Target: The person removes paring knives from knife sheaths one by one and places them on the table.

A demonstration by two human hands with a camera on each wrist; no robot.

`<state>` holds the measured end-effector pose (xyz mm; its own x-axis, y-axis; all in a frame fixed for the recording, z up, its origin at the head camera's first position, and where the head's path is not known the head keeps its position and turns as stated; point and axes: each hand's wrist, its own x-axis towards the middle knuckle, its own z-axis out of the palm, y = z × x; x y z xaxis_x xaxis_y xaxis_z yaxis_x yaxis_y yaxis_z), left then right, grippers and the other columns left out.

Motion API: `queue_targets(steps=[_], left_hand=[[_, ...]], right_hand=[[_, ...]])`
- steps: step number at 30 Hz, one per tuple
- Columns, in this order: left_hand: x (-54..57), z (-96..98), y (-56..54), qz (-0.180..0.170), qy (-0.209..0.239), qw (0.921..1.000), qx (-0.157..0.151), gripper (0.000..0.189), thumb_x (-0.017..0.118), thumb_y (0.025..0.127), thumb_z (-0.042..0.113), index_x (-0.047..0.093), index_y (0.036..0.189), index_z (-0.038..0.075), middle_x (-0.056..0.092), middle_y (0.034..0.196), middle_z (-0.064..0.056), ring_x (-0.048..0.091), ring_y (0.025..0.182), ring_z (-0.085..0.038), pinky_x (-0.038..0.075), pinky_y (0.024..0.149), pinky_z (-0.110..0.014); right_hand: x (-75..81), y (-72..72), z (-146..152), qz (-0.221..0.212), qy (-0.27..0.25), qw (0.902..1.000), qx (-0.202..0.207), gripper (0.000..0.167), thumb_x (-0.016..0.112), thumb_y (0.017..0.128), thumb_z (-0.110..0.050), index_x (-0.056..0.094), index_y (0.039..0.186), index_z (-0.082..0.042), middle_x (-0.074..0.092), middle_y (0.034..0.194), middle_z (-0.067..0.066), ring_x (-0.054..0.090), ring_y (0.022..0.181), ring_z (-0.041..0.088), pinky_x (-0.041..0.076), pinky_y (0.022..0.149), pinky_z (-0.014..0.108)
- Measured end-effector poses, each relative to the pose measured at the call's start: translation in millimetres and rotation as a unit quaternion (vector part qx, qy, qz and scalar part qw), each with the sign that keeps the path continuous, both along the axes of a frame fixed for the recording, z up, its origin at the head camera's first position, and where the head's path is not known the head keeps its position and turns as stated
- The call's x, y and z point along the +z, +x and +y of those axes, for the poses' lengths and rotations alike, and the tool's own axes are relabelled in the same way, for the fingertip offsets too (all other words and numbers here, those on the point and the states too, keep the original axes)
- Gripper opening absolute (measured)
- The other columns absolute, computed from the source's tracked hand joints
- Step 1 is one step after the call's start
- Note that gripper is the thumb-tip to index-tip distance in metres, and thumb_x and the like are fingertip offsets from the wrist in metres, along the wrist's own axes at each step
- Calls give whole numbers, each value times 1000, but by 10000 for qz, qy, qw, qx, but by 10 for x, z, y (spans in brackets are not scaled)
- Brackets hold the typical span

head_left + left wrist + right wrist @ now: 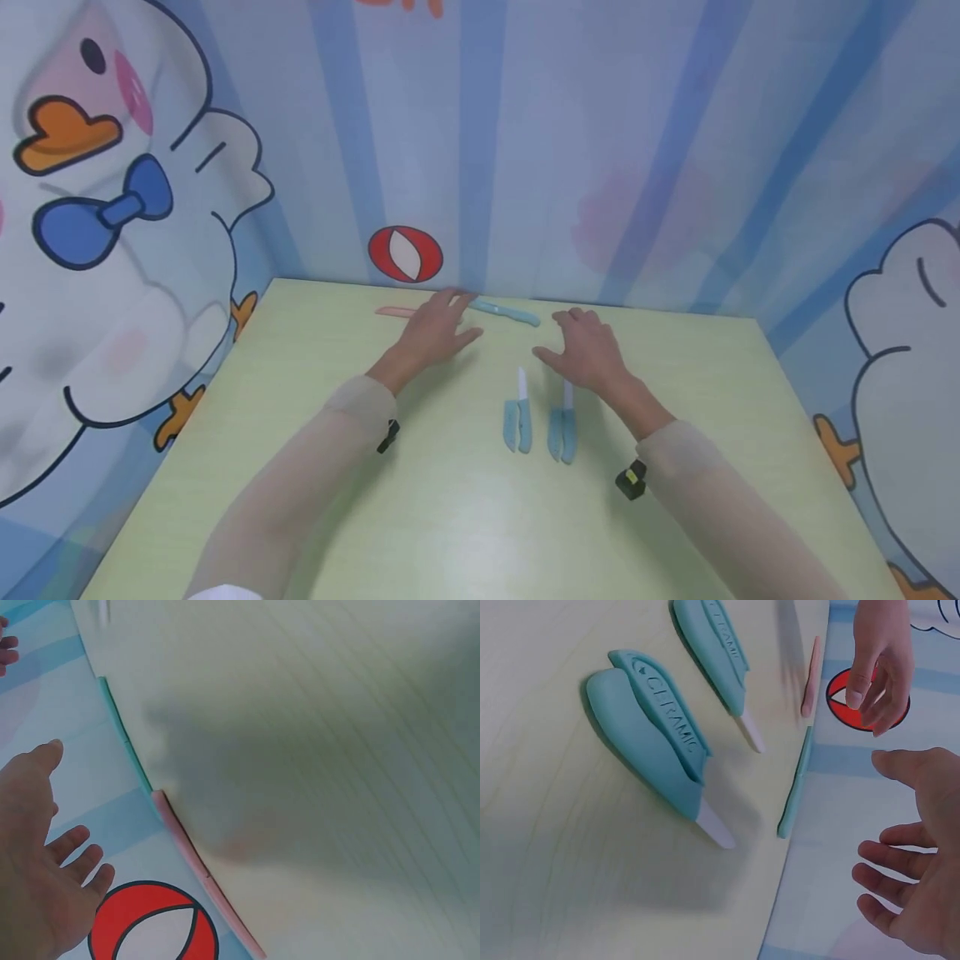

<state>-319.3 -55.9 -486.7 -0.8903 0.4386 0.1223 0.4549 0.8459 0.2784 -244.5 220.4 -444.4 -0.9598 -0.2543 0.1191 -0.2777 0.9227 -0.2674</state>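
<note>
My left hand (438,327) hovers over the table's back edge, fingers spread and holding nothing. In the head view it overlaps a slim pink knife-shaped piece (393,312) and the near end of a light-blue one (506,312), which lie end to end. To the right, my right hand (591,348) is held with its fingers loosely bent and nothing in them. Below it lies a small knife (569,437) with a blue handle and white blade, partly hidden by the hand. Its blue sheath (667,712), marked CERAMIC, lies alongside. A similar knife (524,425) and sheath (510,425) sit to the left.
A pale wood-look table (450,517) carries everything. Right behind its back edge rises a blue striped backdrop (525,167) printed with cartoon ducks and a red ball (405,254). Small black devices are worn at both cuffs.
</note>
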Motion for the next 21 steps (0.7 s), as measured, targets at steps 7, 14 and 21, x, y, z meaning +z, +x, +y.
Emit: queue_targets(steps=[7, 14, 21], left_hand=[[-136, 107, -146, 158, -88, 9998, -44, 67, 67, 104, 44, 45, 160, 14, 48, 155, -11, 45, 144, -29, 42, 116, -48], [-205, 222, -287, 169, -254, 9995, -81, 64, 66, 105, 42, 47, 158, 11, 52, 151, -14, 48, 141, -31, 45, 113, -49], [-288, 309, -346, 52, -376, 9993, -6, 58, 62, 108, 38, 49, 156, 8, 52, 153, -16, 47, 142, -34, 46, 113, -51]], right_hand=[[-137, -134, -35, 10, -370, 9993, -25, 70, 73, 98, -42, 56, 146, 6, 56, 147, 30, 51, 136, 48, 41, 112, 64], [-262, -317, -118, 37, -610, 9981, -22, 65, 73, 99, -38, 57, 145, 6, 57, 146, 27, 51, 137, 45, 40, 115, 58], [-429, -447, -150, -36, -1505, 9886, -46, 58, 74, 99, -31, 60, 139, 9, 62, 139, 27, 55, 132, 45, 41, 115, 54]])
